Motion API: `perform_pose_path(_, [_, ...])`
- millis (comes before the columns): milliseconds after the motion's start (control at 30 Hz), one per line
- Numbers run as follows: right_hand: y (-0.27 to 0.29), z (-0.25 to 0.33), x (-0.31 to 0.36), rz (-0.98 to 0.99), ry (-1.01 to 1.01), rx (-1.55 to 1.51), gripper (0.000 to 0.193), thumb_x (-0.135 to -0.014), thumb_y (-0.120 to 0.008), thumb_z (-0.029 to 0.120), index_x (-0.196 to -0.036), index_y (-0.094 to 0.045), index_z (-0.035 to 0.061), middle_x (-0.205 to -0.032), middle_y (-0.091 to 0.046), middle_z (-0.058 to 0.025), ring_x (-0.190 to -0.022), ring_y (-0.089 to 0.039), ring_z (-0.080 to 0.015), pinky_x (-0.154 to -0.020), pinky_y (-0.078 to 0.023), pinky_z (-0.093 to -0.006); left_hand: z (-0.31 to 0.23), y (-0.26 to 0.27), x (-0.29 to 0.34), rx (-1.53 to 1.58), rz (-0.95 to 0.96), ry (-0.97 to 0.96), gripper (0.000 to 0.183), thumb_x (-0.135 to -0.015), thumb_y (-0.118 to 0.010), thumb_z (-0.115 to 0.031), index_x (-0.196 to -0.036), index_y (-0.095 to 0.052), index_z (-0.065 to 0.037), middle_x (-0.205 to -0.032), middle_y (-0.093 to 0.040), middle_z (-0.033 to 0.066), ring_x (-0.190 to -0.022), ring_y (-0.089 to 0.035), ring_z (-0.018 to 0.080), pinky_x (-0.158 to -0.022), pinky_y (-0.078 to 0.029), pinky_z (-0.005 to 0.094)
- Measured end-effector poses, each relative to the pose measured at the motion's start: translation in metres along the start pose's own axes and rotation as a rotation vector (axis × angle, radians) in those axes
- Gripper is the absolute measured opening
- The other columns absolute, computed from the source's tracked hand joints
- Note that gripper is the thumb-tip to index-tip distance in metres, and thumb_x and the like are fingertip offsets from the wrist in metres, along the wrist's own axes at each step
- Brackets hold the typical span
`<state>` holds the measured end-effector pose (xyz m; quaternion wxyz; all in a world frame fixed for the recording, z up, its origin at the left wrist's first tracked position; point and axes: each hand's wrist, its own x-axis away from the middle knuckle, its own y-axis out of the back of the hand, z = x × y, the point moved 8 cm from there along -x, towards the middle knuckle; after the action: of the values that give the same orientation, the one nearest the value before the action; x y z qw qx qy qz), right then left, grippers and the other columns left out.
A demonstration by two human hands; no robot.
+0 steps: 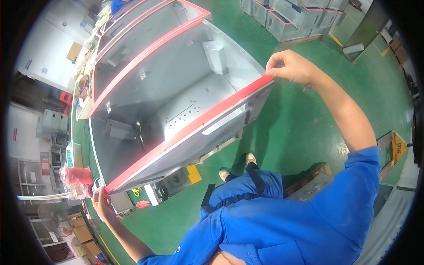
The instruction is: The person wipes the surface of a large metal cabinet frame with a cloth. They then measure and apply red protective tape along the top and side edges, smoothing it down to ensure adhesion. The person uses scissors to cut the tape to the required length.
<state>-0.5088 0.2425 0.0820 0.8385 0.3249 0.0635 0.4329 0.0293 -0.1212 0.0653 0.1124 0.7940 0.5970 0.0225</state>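
Observation:
A large grey sheet-metal cabinet [176, 84] stands open in front of me, with red tape [185, 132] running along its near rim. My right hand [289, 66] pinches the red tape's end at the cabinet's right corner. My left hand [100, 198] presses the tape's other end at the left corner and holds a small tape roll there. Inside the cabinet are a grey bracket box [216, 56] and a smaller box [118, 129]. My blue work clothes [282, 221] fill the lower part of the view.
More grey cabinets with red-edged rims [300, 17] stand at the far right on the green floor [300, 128]. A second open cabinet [132, 26] sits behind mine. A red roll in plastic wrap [76, 176] lies at left. A yellow pallet jack [395, 148] is at right.

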Motion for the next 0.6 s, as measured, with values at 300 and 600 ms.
perform_pose_path(300, [-0.002, -0.003, -0.001, 0.046, 0.041, -0.010, 0.017, -0.074, -0.062, 0.019, -0.079, -0.061, 0.0028, -0.080, -0.060, -0.0042, -0.080, -0.054, -0.0130, -0.075, -0.041, -0.0268, 0.006, 0.002, -0.003, 0.018, 0.034, -0.005, 0.004, -0.081, -0.060, -0.008, -0.081, -0.059, -0.004, -0.065, -0.051, -0.0039, -0.051, -0.039, 0.0003, -0.044, -0.026, 0.0141])
perform_pose_path(600, [-0.003, -0.006, -0.002, 0.042, 0.042, -0.044, 0.016, -0.073, -0.063, 0.018, -0.078, -0.061, 0.0023, -0.079, -0.061, -0.0047, -0.080, -0.054, -0.0137, -0.075, -0.042, -0.0276, 0.014, 0.006, -0.002, 0.099, -0.070, 0.034, 0.002, -0.080, -0.061, -0.007, -0.080, -0.059, -0.006, -0.067, -0.055, -0.0031, -0.051, -0.043, 0.0002, -0.044, -0.028, 0.0112])
